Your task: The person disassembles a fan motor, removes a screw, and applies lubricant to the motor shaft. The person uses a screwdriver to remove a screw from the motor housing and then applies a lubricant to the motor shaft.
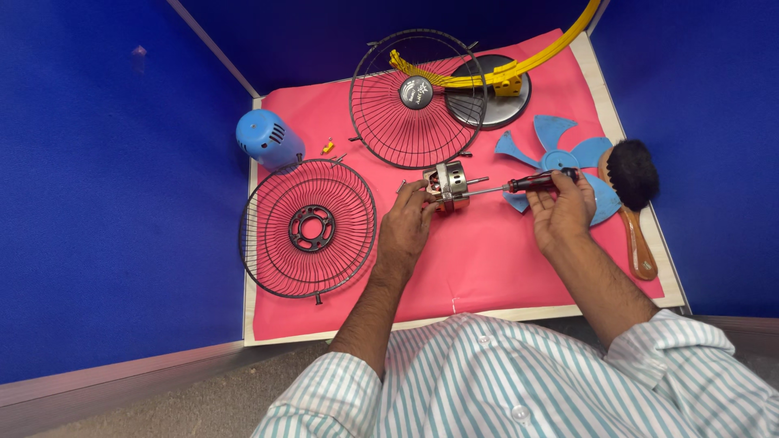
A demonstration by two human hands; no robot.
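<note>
Blue walls close in our pink-covered table (pixel 487 268). At far left stands a blue motor cover (pixel 268 139), then a rear wire guard (pixel 308 229) lying flat. Our left hand (pixel 406 227) wraps its fingers around the small metal fan motor (pixel 448 186) near the mat's centre; it looks dense, rigid and smooth, best gripped round its body, not by the thin shaft. Behind lie the front guard (pixel 418 97) and a round base (pixel 487 91). Our right hand (pixel 561 209) closes on a screwdriver (pixel 527 184), tip at the motor. Blue fan blades (pixel 560 158) and a brush (pixel 633 195) follow.
</note>
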